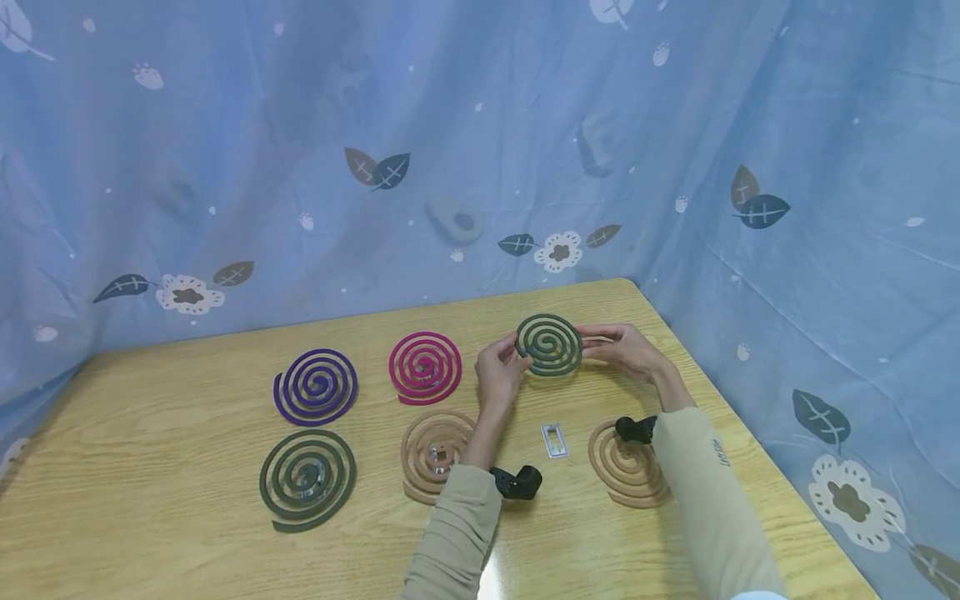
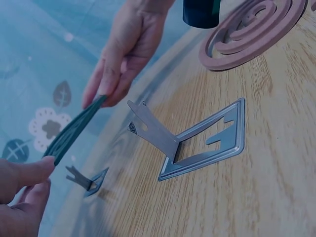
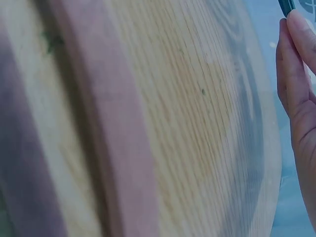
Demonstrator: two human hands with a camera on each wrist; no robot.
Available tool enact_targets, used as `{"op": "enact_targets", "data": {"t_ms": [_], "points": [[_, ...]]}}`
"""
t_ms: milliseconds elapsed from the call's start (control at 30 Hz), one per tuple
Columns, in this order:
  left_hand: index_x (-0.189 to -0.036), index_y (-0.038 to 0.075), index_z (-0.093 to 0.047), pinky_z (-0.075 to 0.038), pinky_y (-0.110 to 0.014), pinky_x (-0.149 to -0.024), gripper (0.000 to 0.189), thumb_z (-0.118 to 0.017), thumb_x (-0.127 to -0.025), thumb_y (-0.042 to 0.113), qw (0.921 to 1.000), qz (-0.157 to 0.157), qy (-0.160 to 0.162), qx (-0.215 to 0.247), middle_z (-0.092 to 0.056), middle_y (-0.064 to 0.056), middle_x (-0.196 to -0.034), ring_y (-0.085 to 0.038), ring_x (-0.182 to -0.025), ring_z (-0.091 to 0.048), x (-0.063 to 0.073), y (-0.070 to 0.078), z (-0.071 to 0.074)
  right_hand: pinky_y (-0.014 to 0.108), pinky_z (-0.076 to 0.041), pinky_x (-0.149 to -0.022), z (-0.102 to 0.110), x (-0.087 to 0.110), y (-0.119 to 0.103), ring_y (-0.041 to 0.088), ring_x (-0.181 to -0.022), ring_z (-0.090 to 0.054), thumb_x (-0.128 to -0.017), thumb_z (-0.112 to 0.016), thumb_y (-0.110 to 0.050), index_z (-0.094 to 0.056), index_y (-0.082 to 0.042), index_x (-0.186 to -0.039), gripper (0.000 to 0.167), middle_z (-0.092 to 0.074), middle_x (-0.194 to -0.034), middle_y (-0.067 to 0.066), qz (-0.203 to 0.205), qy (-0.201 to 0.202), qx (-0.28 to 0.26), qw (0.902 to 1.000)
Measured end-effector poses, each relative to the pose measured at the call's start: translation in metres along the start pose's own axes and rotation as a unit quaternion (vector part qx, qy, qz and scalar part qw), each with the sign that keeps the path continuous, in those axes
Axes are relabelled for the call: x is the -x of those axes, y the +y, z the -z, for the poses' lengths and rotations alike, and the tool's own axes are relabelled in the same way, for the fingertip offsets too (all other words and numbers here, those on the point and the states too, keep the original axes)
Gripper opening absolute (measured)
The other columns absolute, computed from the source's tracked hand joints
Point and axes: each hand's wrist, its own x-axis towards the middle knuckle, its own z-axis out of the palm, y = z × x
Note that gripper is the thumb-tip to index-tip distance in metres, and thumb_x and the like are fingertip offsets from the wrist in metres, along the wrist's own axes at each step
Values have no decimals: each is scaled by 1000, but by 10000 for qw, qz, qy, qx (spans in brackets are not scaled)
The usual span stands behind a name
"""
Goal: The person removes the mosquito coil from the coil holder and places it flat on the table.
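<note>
Between both hands a dark green mosquito coil (image 1: 548, 343) is held up over the far right part of the table. My left hand (image 1: 498, 377) pinches its left edge, thumb on the near face. On the opposite edge, the fingers and thumb of my right hand (image 1: 628, 350) grip the rim. Seen from the left wrist, the coil (image 2: 75, 129) is tilted, nearly edge-on. Below the hands, a metal coil stand (image 1: 555, 441) lies on the table, its forked tab (image 2: 155, 133) bent upward. A second small stand (image 2: 94, 182) sits farther back, under the held coil.
Purple (image 1: 318, 384) and pink (image 1: 425, 367) coils lie at the back left and middle. Nearer are another green coil (image 1: 307, 478) and a tan one (image 1: 420, 454) partly under my left arm. Another tan coil (image 1: 618, 467) lies beneath my right forearm. Blue curtains (image 1: 480, 150) border the table.
</note>
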Motion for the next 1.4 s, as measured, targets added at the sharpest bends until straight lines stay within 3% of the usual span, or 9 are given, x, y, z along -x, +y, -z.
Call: {"op": "enact_targets", "data": {"t_ms": [367, 867, 1400], "points": [[-115, -9, -63, -54, -20, -89, 42, -73, -75, -14, 9997, -73, -209, 117, -64, -23, -116, -31, -107, -62, 1, 2, -2, 32, -53, -95, 6, 6, -3, 8, -105, -63, -89, -65, 1, -44, 10, -136, 52, -60, -125, -3, 19, 89, -67, 9999], [-112, -6, -67, -56, -19, -83, 43, -76, -70, -13, 9993, 40, -366, -34, -67, -18, -113, -26, -101, -66, 3, 3, -8, 29, -57, -88, 16, 14, -1, 12, -102, -64, -87, -63, 10, -59, 4, -122, 36, -63, -116, -10, 137, 59, -441, 9989], [-110, -9, -66, -56, -21, -84, 42, -75, -70, -16, 9986, 41, -533, -21, -64, -20, -116, -28, -99, -66, 15, -3, -19, 25, -56, -88, 24, 30, 6, 7, -103, -62, -87, -63, 10, -51, 11, -129, 43, -61, -116, -12, -73, 155, -294, 9994]]}}
